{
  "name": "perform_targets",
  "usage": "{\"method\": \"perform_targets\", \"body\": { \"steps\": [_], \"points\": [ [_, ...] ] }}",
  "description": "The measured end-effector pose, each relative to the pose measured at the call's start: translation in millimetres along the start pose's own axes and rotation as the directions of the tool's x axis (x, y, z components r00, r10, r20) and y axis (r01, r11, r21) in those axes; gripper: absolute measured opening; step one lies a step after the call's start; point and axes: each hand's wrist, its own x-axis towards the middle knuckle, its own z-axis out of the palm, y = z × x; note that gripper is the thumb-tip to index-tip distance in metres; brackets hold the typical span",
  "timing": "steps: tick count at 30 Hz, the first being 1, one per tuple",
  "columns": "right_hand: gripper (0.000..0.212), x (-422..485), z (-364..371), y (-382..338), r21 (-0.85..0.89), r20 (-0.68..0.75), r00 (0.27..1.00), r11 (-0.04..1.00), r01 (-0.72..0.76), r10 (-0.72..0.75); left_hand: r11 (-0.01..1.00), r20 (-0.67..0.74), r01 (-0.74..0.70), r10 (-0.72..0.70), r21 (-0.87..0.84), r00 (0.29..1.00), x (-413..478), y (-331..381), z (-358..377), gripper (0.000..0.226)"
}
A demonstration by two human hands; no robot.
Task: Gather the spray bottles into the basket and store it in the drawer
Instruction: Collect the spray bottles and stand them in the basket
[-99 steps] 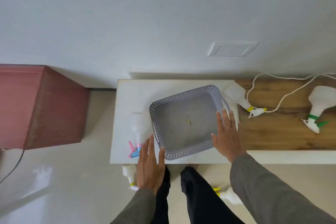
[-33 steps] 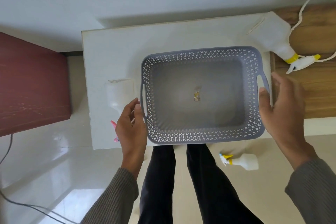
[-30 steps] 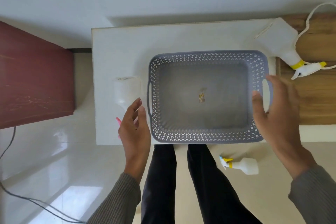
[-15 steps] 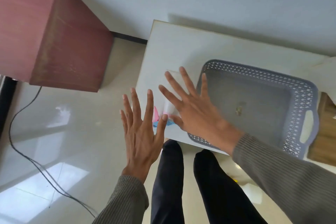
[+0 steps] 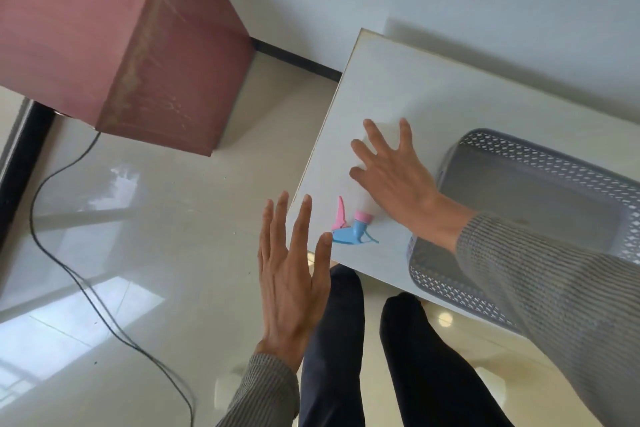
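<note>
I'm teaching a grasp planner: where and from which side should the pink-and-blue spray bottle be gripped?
Grip the white body of the spray bottle, from above. It lies flat on the white table, so its round barrel is exposed, while the pink trigger and blue nozzle jut awkwardly toward the table's edge. The right hand already spreads over that body.

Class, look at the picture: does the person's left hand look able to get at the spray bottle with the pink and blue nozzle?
Probably yes. The left hand hovers open beside the spray bottle, nothing between them, though the right hand already covers its body.
</note>
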Motion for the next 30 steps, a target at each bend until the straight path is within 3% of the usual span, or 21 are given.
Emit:
{"method": "perform_targets", "body": {
  "steps": [3,7,10,12,16,20,23,30],
  "points": [
    [0.047,10,-6,8,0.090,-0.038,0.999,0.996,-0.014,0.018,0.993,-0.145,-0.094,0.082,-0.075,0.986,1,3,-1,0.034],
    [0.049,7,-22,22,0.466,-0.079,0.983,0.878,-0.110,0.165,0.971,-0.194,-0.138,0.100,-0.196,0.976,-1,14,-2,0.021],
    [0.052,-9,-32,32,0.830,-0.062,0.928,0.535,-0.157,0.369,0.955,-0.120,-0.079,0.046,-0.285,0.992,5,30,-1,0.028],
    [0.054,-28,-39,36,0.939,-0.063,0.883,0.327,-0.105,0.465,0.938,-0.035,-0.032,0.021,-0.345,0.999,15,44,1,0.044],
    [0.046,-79,-50,37,0.998,-0.052,0.775,0.063,0.016,0.630,0.889,0.048,-0.129,0.167,-0.440,0.985,38,79,4,0.078],
    [0.041,-122,-41,39,0.980,0.066,0.708,-0.179,0.086,0.704,0.829,0.028,-0.310,0.364,-0.466,0.931,49,113,13,0.086],
    [0.043,-146,-24,42,0.974,0.108,0.638,-0.211,0.088,0.763,0.800,0.116,-0.355,0.461,-0.484,0.880,49,127,26,0.086],
    [0.030,-172,20,43,0.965,0.149,0.402,-0.221,0.138,0.904,0.823,0.285,-0.405,0.530,-0.397,0.798,47,136,69,0.086]
  ]
}}
